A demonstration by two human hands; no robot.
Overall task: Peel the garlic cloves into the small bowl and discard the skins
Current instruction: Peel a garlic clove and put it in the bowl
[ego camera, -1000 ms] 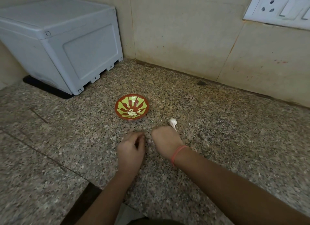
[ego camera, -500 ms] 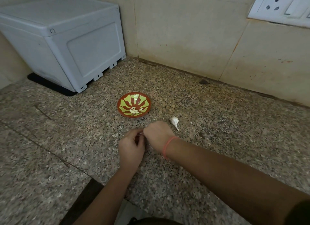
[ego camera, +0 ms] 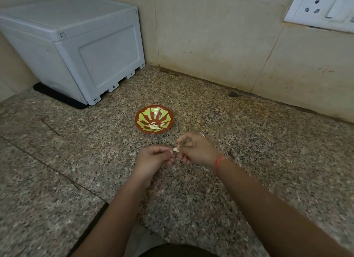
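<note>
A small red bowl with a green pattern [ego camera: 142, 116] sits on the granite counter, and several peeled garlic cloves [ego camera: 154, 126] lie in it. Just in front of the bowl, my two hands meet above the counter. A small white garlic clove [ego camera: 175, 149] shows between them. My left hand [ego camera: 153, 159] pinches it with curled fingertips from the left. My right hand [ego camera: 198, 151], with an orange thread round its wrist, pinches it from the right. A white sliver of another clove [ego camera: 202, 135] peeks out behind my right hand.
A grey plastic box [ego camera: 76, 45] stands on a black mat [ego camera: 57, 97] at the back left corner. The tiled wall carries a white switch and socket plate [ego camera: 321, 9]. The counter's front edge [ego camera: 107, 207] steps in below my left forearm.
My right hand moved left to meet my left hand, and both rose off the counter with a clove between them. The loose clove is now mostly hidden behind my right hand.
</note>
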